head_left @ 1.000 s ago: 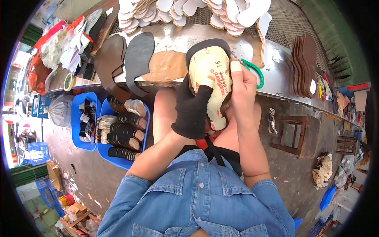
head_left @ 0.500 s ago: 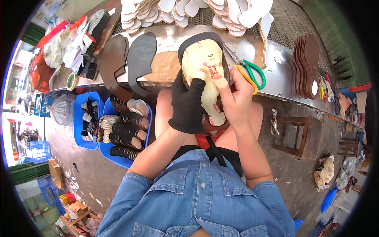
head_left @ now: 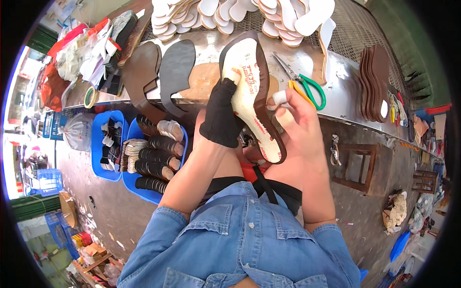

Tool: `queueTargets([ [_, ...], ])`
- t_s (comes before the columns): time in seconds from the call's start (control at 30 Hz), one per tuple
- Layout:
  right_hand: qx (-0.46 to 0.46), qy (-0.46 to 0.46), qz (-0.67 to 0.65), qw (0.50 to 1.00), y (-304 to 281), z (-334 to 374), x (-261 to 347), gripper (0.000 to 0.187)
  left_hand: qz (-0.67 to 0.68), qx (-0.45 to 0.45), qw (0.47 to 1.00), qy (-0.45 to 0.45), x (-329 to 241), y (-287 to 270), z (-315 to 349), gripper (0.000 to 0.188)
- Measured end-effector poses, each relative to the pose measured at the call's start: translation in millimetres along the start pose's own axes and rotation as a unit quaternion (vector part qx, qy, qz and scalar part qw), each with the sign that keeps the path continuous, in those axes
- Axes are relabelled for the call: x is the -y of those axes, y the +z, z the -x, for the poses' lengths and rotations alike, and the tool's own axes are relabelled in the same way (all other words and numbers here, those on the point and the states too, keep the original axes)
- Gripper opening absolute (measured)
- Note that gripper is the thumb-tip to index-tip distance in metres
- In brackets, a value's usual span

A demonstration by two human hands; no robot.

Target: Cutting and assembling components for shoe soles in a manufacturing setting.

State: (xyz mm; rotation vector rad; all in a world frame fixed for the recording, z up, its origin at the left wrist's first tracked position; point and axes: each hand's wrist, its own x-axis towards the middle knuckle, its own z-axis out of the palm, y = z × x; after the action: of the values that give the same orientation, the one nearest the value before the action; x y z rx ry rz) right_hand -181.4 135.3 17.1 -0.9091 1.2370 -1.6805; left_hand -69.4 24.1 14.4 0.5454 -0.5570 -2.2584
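A cream shoe insole (head_left: 249, 81) with red print is held up sole-shaped and tilted over my lap, its dark brown leather margin (head_left: 263, 91) showing along the right side and heel. My left hand (head_left: 222, 113), in a black fingerless glove, grips it at the left side with the thumb on the cream face; the other fingers are hidden behind. My right hand (head_left: 297, 120) is beside the right margin. Its taped thumb and forefinger are apart, with nothing visible between them. Behind it on the bench lie scissors (head_left: 312, 90) with green and yellow handles.
Cut leather pieces (head_left: 177, 67) lie on the metal bench (head_left: 341, 91), with white insoles (head_left: 230, 9) piled behind and stacked brown pieces (head_left: 373, 84) at right. Blue bins (head_left: 109, 175) of shoe parts stand on the floor at left; a wooden stool (head_left: 357, 165) stands at right.
The insole has turned, and its heel now points down to the right, with more of the brown right margin showing. My right hand has drawn away from it, thumb and forefinger parting.
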Motion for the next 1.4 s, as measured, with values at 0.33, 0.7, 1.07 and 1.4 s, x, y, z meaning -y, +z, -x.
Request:
queueTargets([
  [0.33, 0.018, 0.130, 0.017, 0.991, -5.3, 25.2, 7.0, 0.057, -0.101, 0.023, 0.995, 0.009, 13.4, -21.1, -30.2, 0.047],
  [0.7, -0.086, -0.055, 0.313, 0.944, -7.0, 30.0, -2.1, 0.048, -0.433, 0.054, 0.885, 0.161, 10.4, -12.7, -9.6, 0.026],
  [1.07, -0.113, -0.032, 0.397, 0.910, -18.5, 30.6, 3.8, 0.048, -0.460, 0.015, 0.880, 0.115, 4.4, 1.5, -15.6, 0.027],
  [1.4, -0.228, -0.120, 0.355, 0.899, -66.9, 23.8, 15.7, 0.047, -0.420, 0.137, 0.896, -0.042, 31.3, -6.8, -14.8, 0.041],
])
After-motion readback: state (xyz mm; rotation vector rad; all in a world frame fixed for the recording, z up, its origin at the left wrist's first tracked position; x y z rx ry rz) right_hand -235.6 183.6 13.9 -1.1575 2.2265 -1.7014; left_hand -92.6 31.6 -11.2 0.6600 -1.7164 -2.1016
